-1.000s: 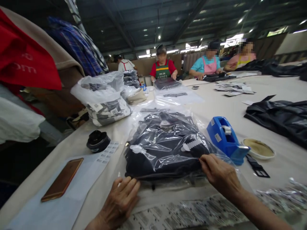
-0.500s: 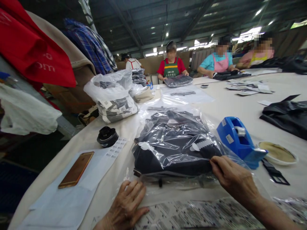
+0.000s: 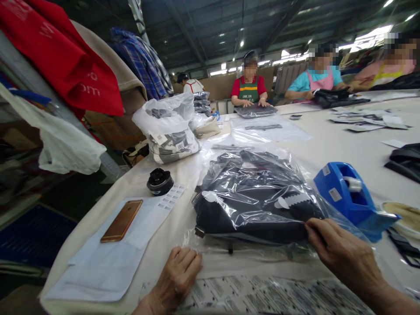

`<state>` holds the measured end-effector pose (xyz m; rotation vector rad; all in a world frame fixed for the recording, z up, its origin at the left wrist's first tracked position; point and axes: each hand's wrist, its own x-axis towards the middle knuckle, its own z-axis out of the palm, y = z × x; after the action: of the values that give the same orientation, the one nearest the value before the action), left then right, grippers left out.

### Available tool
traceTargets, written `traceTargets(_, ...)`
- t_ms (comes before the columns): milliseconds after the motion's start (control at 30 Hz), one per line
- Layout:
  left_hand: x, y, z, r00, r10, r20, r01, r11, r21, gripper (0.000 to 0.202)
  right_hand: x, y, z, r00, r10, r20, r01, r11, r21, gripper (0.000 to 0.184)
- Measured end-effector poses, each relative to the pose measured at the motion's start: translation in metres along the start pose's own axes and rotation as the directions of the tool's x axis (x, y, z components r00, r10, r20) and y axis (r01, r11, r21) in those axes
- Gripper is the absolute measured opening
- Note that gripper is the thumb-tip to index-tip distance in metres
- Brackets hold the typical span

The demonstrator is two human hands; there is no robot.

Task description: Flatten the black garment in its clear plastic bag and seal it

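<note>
A clear plastic bag lies in front of me with a folded black item inside, perhaps a backpack or garment. White tags show through the film, and a small dark buckle-like piece sits at its near left corner. My right hand pinches the film at the near right corner of the bag. At the near left, my left hand is closed with curled fingers on the edge of the film, its fingertips partly hidden. Under my wrists runs a printed plastic strip.
Right of the bag stands a blue tape dispenser, beside a black buckle. On the left are a phone on white paper, a black tape roll and a stuffed white bag. Co-workers work across the table.
My view has turned slightly left, so things sit further right. My left hand's fingers have curled in more, with the thumb tucked. My right hand keeps its pinch on the bag.
</note>
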<state>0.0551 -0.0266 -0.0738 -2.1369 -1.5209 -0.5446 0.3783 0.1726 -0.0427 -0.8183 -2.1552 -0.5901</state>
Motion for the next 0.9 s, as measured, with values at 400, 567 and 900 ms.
traceTargets(400, 0.002, -0.007, 0.004, 0.989, -0.006, -0.146, 0.004, 1.0, -0.009, 0.026, -0.002, 0.001, 0.001, 1.0, -0.012, -0.003, 0.012, 1.0, 0.003, 0.029)
traceTargets(567, 0.015, -0.013, 0.0, 0.995, -0.057, -0.085, 0.051, 0.996, -0.075, 0.019, -0.002, 0.0, -0.001, 1.0, 0.003, 0.015, -0.003, 1.0, 0.005, 0.026)
traceTargets(900, 0.025, -0.019, -0.005, 0.993, 0.12, -0.021, -0.119, 0.993, 0.024, 0.021, 0.002, -0.007, -0.009, 0.983, 0.1, 0.151, -0.112, 0.991, 0.071, 0.019)
